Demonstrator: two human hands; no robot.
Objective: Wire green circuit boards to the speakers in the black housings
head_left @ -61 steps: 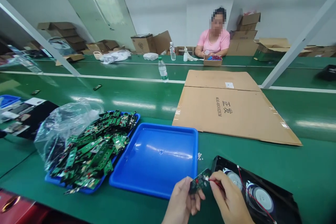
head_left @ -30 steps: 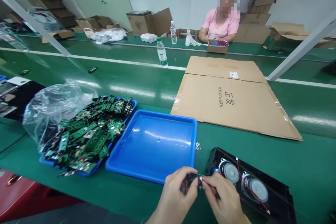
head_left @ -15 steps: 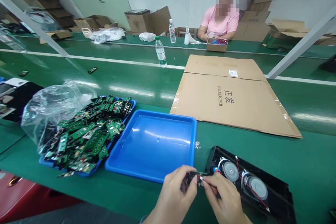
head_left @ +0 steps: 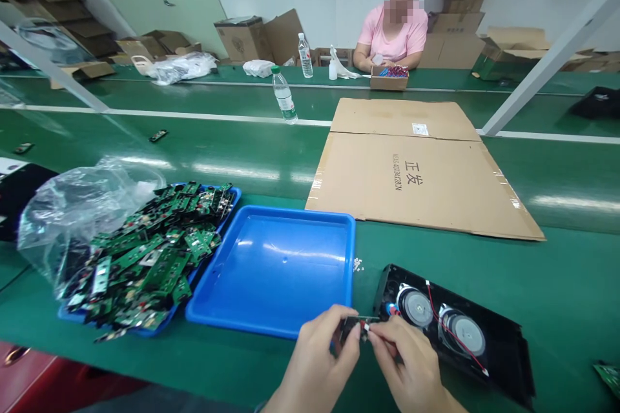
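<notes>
Low in the picture, my left hand (head_left: 317,361) is closed on a small circuit board (head_left: 349,328), held edge-on. My right hand (head_left: 407,364) pinches a small white wire connector (head_left: 367,327) against the board's right end. A red wire (head_left: 450,329) runs from there over a black speaker panel (head_left: 455,335) with two round speakers, lying on the green table right of my hands.
An empty blue tray (head_left: 276,268) lies just beyond my hands. Left of it, a second tray is heaped with green circuit boards (head_left: 150,258) beside a plastic bag (head_left: 72,206). Flat cardboard (head_left: 416,174), a water bottle (head_left: 283,97), and a seated person in pink (head_left: 394,32) lie beyond.
The board has turned from face-up to edge-on and dropped lower. My hands have drawn closer together around it. The view has shifted slightly to the right.
</notes>
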